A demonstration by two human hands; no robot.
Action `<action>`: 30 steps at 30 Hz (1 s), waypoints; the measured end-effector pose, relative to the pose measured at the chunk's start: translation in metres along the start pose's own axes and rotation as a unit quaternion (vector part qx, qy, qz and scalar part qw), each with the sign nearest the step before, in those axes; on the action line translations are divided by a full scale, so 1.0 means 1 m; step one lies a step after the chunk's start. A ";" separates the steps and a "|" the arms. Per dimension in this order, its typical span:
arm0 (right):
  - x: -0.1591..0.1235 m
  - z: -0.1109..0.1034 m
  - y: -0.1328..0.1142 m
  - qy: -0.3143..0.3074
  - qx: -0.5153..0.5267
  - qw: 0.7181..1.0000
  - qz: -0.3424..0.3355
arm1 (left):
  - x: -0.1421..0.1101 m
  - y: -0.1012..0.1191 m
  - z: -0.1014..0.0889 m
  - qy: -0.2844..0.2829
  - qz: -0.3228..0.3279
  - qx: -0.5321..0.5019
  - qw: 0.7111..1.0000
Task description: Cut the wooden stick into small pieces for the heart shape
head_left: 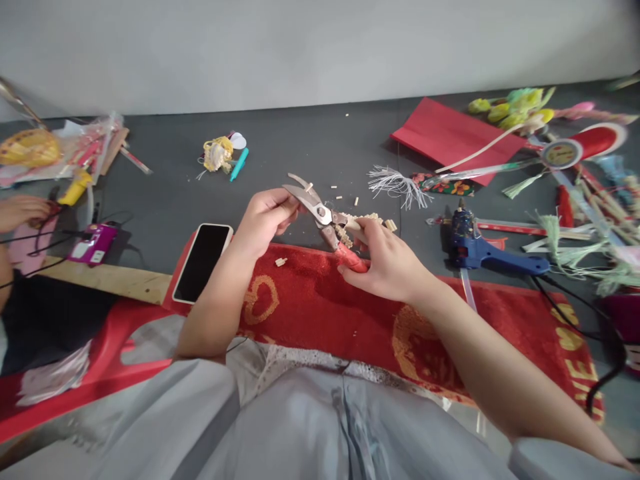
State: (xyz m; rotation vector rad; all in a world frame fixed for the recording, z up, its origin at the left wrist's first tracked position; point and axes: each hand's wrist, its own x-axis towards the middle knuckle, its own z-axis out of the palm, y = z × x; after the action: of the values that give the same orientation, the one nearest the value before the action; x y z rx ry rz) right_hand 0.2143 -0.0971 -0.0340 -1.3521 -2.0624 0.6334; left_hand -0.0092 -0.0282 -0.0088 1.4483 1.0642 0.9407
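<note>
My right hand (387, 260) is wrapped round the red-gripped handles of a pair of pruning shears (320, 212). The curved blades stand apart and point up and left. Between them shows a small pale piece of stick (309, 188). My left hand (270, 217) is closed in a pinch right beside the blades; whatever its fingertips hold is hidden. Under the shears and my right hand lies a heap of short pale cut pieces (345, 235). A few more lie scattered behind it, and a small cluster (281, 262) rests on the red towel (320, 293).
A phone (203, 262) lies left of my forearm. To the right are a blue glue gun (493, 250) with its cable, red paper (450, 137), a ribbon spool (583, 145) and tassels. A teal pen-like tube (239, 165) lies behind. Another person's hand (23, 212) is at far left.
</note>
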 end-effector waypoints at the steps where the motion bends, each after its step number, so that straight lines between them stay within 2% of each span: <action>1: 0.000 0.000 0.000 -0.003 0.003 1.000 0.002 | 0.000 0.000 -0.002 -0.002 -0.012 0.000 1.000; 6: 0.001 0.000 0.001 -0.033 0.014 0.999 0.026 | 0.002 0.003 -0.007 -0.006 -0.054 0.005 0.999; 9: 0.001 0.000 0.000 -0.041 0.010 0.998 0.036 | 0.003 0.003 -0.008 -0.011 -0.053 0.015 0.998; 17: -0.001 -0.001 -0.008 -0.028 0.002 0.999 0.038 | 0.005 -0.003 -0.012 -0.029 0.010 0.061 0.998; 21: -0.002 -0.003 -0.010 -0.014 -0.011 0.999 0.045 | 0.002 -0.001 -0.009 -0.009 0.077 0.139 0.987; 23: -0.002 -0.003 -0.011 -0.012 -0.012 0.998 0.060 | 0.000 0.000 -0.005 0.025 0.123 0.217 0.968; 25: -0.002 -0.003 -0.014 -0.015 -0.005 0.997 0.080 | -0.003 0.000 0.000 0.076 0.178 0.311 0.931; 30: -0.004 0.003 -0.022 -0.034 0.074 0.986 0.145 | -0.011 -0.004 0.016 0.184 0.314 0.488 0.793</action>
State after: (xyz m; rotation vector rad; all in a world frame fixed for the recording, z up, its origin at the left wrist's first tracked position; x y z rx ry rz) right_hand 0.1990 -0.1092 -0.0226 -1.5753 -1.8427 0.9496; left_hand 0.0024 -0.0433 -0.0147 2.6754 1.5016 1.2358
